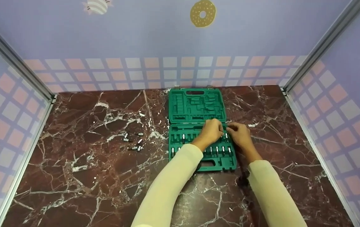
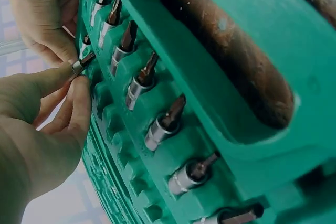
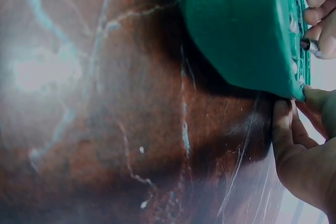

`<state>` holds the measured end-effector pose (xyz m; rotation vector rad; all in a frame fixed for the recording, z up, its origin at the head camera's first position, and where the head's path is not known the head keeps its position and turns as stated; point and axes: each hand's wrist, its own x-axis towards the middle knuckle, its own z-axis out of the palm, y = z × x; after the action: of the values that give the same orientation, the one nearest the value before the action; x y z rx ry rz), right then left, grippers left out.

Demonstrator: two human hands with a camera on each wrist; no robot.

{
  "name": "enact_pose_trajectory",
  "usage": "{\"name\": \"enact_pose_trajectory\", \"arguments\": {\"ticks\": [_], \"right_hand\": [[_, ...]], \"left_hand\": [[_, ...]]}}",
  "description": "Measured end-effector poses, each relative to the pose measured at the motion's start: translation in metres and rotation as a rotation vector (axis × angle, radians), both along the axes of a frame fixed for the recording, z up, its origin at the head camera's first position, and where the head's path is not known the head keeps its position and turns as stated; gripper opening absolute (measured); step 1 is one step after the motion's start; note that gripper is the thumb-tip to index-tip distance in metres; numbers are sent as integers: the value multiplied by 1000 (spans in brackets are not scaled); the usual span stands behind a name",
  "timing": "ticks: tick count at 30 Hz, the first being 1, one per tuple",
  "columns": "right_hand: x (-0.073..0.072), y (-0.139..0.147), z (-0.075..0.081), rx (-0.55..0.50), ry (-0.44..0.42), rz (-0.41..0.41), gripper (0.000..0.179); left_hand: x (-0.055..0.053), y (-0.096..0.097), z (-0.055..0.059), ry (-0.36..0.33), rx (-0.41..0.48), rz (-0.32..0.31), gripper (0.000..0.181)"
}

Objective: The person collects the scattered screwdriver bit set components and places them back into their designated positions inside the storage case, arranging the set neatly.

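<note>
My left hand (image 1: 212,130) is over the right part of the open green case (image 1: 227,164). Between thumb and fingers it pinches a bit socket (image 2: 79,66), a short silver piece with a dark tip, just above the slots. At the case's right edge, near the hinge, my right hand (image 1: 240,135) grips the rim, thumb on top and fingers against the side. Several bit sockets (image 2: 140,85) stand in a row in the front slots. Another bit socket (image 1: 183,137) sits in the back row, where some slots are bare. My left hand and forearm hide part of the case.
Several loose bit sockets (image 1: 134,147) lie on the dark marbled tabletop (image 1: 82,176) left of the case. The case's lid (image 1: 195,117) lies folded back toward the patterned rear wall (image 1: 154,71). Side walls bound the table left and right.
</note>
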<state>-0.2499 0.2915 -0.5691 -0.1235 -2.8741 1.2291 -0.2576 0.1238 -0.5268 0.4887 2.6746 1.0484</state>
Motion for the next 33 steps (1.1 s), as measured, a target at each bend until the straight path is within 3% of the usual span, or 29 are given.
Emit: {"name": "enact_pose_trajectory", "arguments": {"ticks": [10,15,22,27,33], "right_hand": [[0,-1,-1,-4,7,-19,26],[1,-2,-1,-9,-14,-30,26],[2,-3,-1,-34,-20,-34,27],[4,-4,-1,-30,-9,-26,27],[3,-2,0,-26,6,-33,27]], "left_hand": [[-2,2,-7,5,-84,26,8],[-2,2,-8,34,-160,48,19],[-3,4,-9,52,-151,109,20],[-1,7,-11,93,-161,151,18],[1,11,-12,179,-202,147,12]]}}
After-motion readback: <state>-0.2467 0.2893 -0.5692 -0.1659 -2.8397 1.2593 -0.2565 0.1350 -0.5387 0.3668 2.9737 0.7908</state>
